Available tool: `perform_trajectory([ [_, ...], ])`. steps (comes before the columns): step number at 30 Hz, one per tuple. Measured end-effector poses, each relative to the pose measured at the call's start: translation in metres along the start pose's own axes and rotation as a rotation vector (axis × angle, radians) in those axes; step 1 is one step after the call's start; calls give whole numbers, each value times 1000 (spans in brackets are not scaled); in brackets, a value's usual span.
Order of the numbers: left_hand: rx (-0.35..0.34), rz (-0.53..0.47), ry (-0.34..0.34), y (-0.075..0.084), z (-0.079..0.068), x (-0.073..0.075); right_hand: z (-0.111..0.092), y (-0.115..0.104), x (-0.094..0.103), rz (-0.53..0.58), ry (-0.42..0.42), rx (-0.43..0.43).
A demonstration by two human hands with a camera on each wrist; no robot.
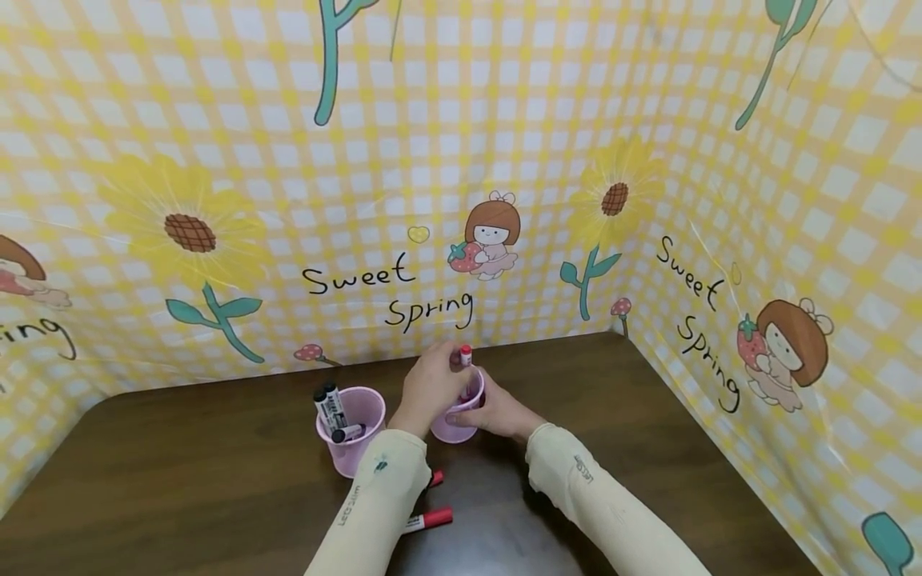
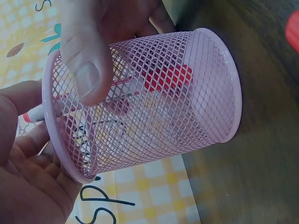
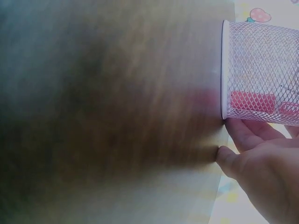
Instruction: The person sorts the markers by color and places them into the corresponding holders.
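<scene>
Pink and meshed, the first cup (image 1: 455,430) is standing upright near the back edge of the worktop (image 1: 216,488). The right hand (image 1: 507,412) is clasping its wall; at its rim, the left hand (image 1: 426,387) is pinching a red-tipped marker (image 1: 466,354) in its grip. A second cup (image 1: 349,460), holding black-capped markers (image 1: 334,410), is standing nearer the left edge; red-capped markers (image 1: 438,518) are lying nearer the front edge.

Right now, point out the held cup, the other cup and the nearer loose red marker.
Held cup (image 2: 152,116): left wrist view, middle of the mesh wall.
Other cup (image 1: 348,458): head view, front wall.
Nearer loose red marker (image 1: 435,518): head view, red cap.
</scene>
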State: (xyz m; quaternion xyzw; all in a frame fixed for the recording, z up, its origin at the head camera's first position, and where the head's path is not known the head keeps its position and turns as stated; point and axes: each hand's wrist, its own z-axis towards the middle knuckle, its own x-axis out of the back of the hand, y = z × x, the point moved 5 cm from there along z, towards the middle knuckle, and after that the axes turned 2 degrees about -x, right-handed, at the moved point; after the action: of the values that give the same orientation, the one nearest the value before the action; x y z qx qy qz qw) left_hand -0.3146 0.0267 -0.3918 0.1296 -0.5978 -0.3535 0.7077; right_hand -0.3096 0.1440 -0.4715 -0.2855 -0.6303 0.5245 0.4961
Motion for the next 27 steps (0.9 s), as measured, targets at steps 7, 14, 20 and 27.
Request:
perform_trajectory([
  [7,-5,-26,8,-2,0,0,-1,-1,-1,21,-8,6],
  [14,5,-10,6,-1,-1,0,-11,-23,-1,28,-35,14],
  [20,2,1,3,0,0,0,-18,-36,0,14,-28,4],
  [27,9,12,-2,0,-1,0,-17,-35,-1,14,-29,1],
])
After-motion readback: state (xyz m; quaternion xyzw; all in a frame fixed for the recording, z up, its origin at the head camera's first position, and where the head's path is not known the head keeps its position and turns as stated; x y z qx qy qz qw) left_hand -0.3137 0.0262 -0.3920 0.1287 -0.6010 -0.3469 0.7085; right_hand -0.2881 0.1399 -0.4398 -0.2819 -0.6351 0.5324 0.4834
